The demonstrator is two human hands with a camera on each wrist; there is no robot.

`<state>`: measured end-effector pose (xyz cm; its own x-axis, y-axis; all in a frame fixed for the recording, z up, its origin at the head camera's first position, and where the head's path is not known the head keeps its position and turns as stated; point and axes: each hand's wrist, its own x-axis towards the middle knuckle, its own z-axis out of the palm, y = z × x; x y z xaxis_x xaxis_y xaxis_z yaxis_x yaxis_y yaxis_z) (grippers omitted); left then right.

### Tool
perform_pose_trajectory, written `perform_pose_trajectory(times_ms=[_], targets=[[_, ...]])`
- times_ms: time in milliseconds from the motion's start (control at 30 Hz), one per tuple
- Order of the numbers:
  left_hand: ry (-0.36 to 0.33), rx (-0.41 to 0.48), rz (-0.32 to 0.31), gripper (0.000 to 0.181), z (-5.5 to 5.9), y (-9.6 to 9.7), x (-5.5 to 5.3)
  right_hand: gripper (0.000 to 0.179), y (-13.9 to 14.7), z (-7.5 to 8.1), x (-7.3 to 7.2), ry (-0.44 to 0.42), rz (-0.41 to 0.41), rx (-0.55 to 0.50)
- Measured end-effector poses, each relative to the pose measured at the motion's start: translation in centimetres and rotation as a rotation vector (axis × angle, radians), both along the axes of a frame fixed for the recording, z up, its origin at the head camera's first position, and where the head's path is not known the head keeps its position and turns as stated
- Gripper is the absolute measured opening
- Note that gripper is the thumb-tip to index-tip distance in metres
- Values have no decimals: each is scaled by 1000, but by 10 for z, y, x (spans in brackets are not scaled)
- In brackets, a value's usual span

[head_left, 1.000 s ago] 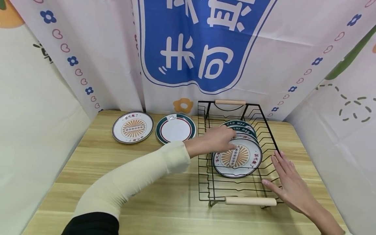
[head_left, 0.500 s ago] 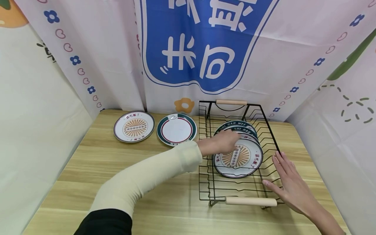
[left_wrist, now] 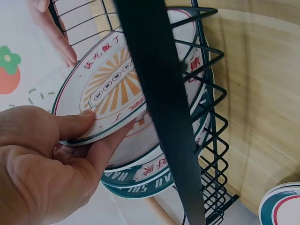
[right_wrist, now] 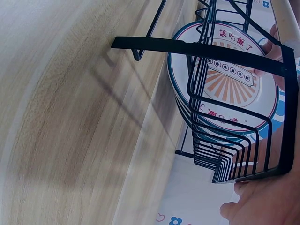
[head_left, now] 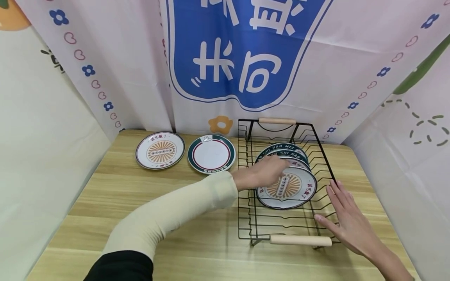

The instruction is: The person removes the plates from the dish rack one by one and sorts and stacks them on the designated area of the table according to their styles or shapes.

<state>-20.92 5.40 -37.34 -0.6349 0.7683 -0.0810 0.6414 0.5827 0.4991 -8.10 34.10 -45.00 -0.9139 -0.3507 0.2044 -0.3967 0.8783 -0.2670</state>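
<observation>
Inside wire rack (head_left: 300, 240) | front plate (head_left: 289, 191) | rim pinched in left hand (head_left: 263, 172)

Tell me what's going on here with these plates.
A person's left hand pinches the front plate in a wire rack, where other plates stand behind it. The right hand is at the rack's right side. A sunburst plate and a green-rimmed plate lie on the table, left of the rack.

A white, dark-rimmed plate (head_left: 295, 186) with an orange sunburst is pinched, tilted, by the left hand (head_left: 265, 171) inside a wooden-handled black wire rack (head_left: 300, 240), touched by the right hand (head_left: 351, 220).
</observation>
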Motion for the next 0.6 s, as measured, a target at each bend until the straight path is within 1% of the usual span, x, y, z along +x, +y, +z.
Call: perform_pose_trajectory(times_ms=[100,200,267,367,433,500,533,600], targets=[[30,6,-10,44,1,-2,3,96,0,0,0,0,-1,2],[70,6,-11,48,4,-4,5,96,-1,1,0,4,4,0],[114,8,-8,51,8,-6,5,96,-1,1,0,7,7,-1],[152,27,5,49,16,-9,7,96,-1,2,0,7,9,-4],[155,51,19,43,21,-12,8,95,-1,2,0,5,7,-3],[132,71,35,41,26,-16,9,95,-1,1,1,2,6,-1],[118,83,47,43,28,-17,10,95,-1,1,1,1,7,0],[112,98,71,40,33,-22,10,95,-2,1,2,0,5,3]])
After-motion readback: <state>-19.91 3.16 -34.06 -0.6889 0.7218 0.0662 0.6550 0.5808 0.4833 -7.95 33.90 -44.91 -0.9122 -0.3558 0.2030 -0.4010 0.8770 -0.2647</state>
